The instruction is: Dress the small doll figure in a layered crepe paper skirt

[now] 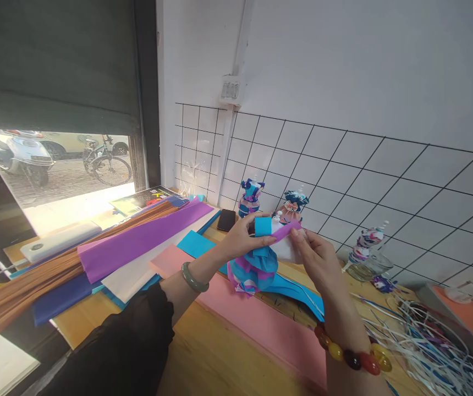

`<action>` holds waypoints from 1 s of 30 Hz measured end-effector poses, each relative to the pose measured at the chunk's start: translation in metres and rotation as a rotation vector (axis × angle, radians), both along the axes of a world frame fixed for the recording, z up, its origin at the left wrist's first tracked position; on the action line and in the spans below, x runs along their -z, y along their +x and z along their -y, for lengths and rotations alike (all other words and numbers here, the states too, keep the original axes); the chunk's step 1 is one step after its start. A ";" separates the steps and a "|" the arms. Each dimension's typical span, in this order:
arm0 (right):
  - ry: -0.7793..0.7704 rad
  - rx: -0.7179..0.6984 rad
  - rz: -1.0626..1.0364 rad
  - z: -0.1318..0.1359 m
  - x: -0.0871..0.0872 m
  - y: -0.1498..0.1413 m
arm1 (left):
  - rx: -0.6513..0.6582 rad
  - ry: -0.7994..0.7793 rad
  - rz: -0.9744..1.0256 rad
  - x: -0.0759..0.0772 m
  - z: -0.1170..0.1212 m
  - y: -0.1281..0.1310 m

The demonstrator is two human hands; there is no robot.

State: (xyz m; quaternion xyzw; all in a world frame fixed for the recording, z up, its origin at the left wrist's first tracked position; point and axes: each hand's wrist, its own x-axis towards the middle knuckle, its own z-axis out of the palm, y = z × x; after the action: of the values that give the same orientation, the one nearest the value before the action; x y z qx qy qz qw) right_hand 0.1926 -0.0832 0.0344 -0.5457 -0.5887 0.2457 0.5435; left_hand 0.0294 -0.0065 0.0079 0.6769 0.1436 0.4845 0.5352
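A small white dress form (276, 226) stands between my hands, wearing a ruffled blue, purple and pink skirt (253, 269). Around its upper part runs a blue and purple strip of crepe-like material, with a blue section (263, 226) at the left and a purple section (286, 231) across the front. My left hand (242, 235) is closed on the blue side, its thumb pressing near where the colours meet. With thumb and fingers, my right hand (315, 254) pinches the purple end. Some of the right fingertips are hidden behind the form.
Long purple sheets (137, 242), brown pleated material (55, 275) and a pink sheet (253, 319) lie on the wooden table (203, 352). A black phone (227, 220), dressed figures (251, 197), a glass bowl (370, 268) and tangled strips (430, 341) surround the hands. Wire grid (347, 131) lines the wall.
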 end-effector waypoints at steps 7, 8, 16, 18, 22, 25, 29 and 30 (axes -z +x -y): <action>0.016 0.050 -0.032 -0.004 0.003 0.003 | -0.002 0.019 -0.034 -0.001 0.002 0.000; 0.012 0.054 -0.028 -0.004 0.004 0.003 | 0.003 0.011 -0.039 -0.001 0.002 0.000; 0.001 0.069 -0.043 -0.003 0.003 0.000 | 0.021 -0.005 -0.072 -0.005 0.005 -0.002; 0.012 0.092 -0.037 -0.002 0.002 -0.001 | 0.035 -0.004 -0.075 -0.005 0.005 -0.003; -0.001 0.124 -0.046 -0.003 0.002 -0.001 | 0.059 0.011 -0.076 -0.005 0.006 -0.003; -0.023 0.116 -0.076 -0.003 0.003 -0.001 | 0.062 0.017 -0.085 -0.006 0.006 -0.004; -0.033 0.094 -0.117 -0.004 0.003 -0.001 | 0.067 0.019 -0.101 -0.005 0.005 -0.004; -0.038 0.091 -0.125 -0.004 0.004 -0.001 | 0.065 0.019 -0.104 -0.004 0.005 -0.004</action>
State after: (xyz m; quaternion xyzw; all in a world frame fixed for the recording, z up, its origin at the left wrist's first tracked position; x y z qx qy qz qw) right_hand 0.1913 -0.0788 0.0307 -0.5655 -0.5235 0.2654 0.5794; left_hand 0.0250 -0.0111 0.0122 0.7106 0.1444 0.4323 0.5359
